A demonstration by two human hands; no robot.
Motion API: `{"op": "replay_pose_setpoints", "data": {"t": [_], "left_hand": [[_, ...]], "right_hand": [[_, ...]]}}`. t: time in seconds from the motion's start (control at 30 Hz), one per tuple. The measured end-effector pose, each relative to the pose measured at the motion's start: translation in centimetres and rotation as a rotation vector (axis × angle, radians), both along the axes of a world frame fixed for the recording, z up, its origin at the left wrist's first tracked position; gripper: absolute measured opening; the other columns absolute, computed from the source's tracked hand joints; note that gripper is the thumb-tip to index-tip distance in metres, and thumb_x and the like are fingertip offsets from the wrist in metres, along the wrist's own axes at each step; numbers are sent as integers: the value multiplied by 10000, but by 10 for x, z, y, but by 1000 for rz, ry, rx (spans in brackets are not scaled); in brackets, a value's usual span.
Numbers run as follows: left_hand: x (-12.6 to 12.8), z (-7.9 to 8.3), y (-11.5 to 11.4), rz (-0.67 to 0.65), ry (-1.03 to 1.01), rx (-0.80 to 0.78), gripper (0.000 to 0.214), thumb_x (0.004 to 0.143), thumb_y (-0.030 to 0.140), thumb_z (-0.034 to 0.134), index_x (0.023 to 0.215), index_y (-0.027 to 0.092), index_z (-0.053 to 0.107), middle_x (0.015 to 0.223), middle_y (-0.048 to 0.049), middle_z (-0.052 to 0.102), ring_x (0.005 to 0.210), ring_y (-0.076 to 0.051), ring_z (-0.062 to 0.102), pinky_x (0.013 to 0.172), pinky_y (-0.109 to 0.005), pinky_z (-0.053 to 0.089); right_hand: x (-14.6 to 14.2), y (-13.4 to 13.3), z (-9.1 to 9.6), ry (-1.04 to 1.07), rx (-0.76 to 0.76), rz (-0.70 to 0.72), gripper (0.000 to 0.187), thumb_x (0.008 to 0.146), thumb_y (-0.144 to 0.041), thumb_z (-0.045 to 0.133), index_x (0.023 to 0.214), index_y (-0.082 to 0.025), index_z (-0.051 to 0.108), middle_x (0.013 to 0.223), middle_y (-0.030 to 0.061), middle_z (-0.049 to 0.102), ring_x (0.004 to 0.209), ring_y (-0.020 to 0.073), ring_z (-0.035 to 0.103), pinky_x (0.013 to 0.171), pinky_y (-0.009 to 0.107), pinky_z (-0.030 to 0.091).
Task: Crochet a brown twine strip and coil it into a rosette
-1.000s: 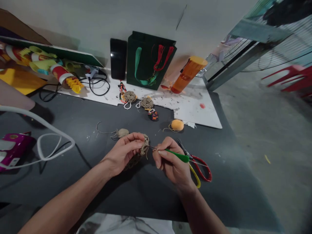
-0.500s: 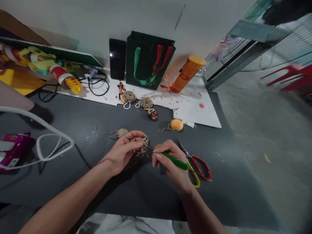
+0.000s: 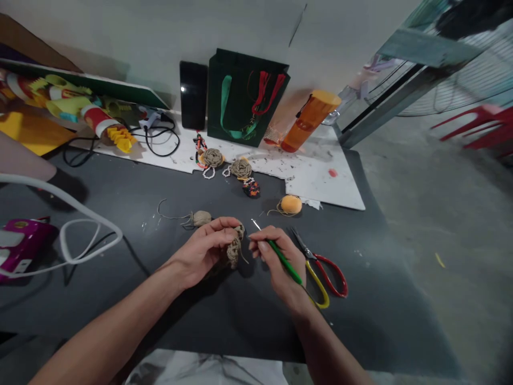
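Observation:
My left hand (image 3: 210,248) pinches a beige crocheted piece (image 3: 234,251), most of it hidden behind the fingers and palm. A loose yarn end hangs from the piece's right side. Between thumb and fingers my right hand (image 3: 280,256) holds a green-handled crochet hook (image 3: 285,262), its metal tip pointing up and left, apart from the crochet. Just behind the left hand lies a ball of beige yarn (image 3: 201,218) with a trailing strand. Scissors (image 3: 320,267) with one red and one yellow handle lie beside the right hand, partly covered by it.
An orange yarn ball (image 3: 291,204) and two rosette-like trinkets (image 3: 241,168) lie farther back. A phone (image 3: 193,96), a dark green bag (image 3: 246,99) and an orange bottle (image 3: 302,122) stand against the wall. At left are a purple device (image 3: 30,246) and a white cable (image 3: 92,214).
The hook's tip has come away from the crocheted piece and now points more upward. My right hand has turned slightly; the left keeps its grip, with more of the piece showing.

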State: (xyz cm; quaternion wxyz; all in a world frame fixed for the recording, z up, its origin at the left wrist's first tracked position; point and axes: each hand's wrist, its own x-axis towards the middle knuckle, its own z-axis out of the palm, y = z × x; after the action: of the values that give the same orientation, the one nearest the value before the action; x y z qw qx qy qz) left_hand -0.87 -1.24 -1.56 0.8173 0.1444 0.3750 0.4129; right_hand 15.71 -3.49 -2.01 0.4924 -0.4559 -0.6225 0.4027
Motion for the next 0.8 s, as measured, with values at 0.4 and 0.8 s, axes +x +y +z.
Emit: {"op": "replay_pose_setpoints", "data": {"t": [0.4, 0.8], "left_hand": [[1, -2, -4, 23, 102, 192, 244, 631, 213, 828, 840, 176, 708, 726, 30, 632, 661, -54, 551, 639, -168, 408], [1, -2, -2, 1, 89, 145, 312, 621, 224, 837, 892, 169, 692, 726, 26, 636, 643, -61, 566, 629, -184, 418]], "right_hand": [[-8, 4, 1, -199, 155, -22, 83, 845, -157, 611, 780, -208, 605, 733, -5, 632, 646, 113, 600, 608, 222, 466], [-3, 4, 3, -237, 61, -91, 143, 888, -232, 543, 751, -212, 576, 723, -7, 619, 626, 115, 570, 614, 236, 453]]}}
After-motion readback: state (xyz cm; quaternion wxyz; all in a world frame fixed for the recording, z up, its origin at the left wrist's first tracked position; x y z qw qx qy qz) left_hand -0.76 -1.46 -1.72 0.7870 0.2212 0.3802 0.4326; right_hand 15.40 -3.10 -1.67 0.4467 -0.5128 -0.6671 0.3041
